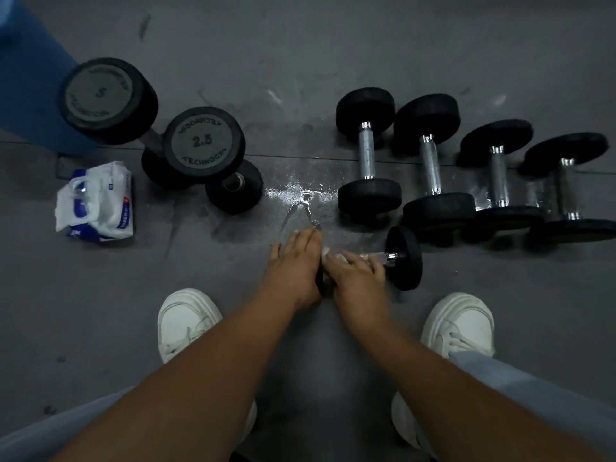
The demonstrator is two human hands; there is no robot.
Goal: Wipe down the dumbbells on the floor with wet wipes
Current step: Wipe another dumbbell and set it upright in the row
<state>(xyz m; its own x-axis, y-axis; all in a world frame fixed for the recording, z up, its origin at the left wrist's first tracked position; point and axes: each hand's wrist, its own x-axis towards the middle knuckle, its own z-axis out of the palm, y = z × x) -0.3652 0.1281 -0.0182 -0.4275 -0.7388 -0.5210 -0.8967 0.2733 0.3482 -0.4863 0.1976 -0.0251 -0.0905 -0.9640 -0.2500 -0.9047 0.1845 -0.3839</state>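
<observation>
Floor: dark grey rubber matting [333, 45], scuffed, a seam running across, a wet patch [300, 195] glinting mid-floor.
Room: dim; a blue upright shape [30, 78] far left.
Writing: "2.5" and "TECHNOGYM" on the tilted dumbbell [203, 145]; "5" on the bigger dumbbell [106, 98] behind it; the wipes pack [96, 201] print is unreadable.
Row: 4 dumbbells [430, 168] side by side, right.
Task dumbbell [405, 258]: lying crosswise, just before the row.
Left hand [293, 265]: fingers fairly straight, pressing its left end.
Right hand [356, 271]: curled round the handle, wet wipe [326, 252] underneath.
Hands: touching.
</observation>
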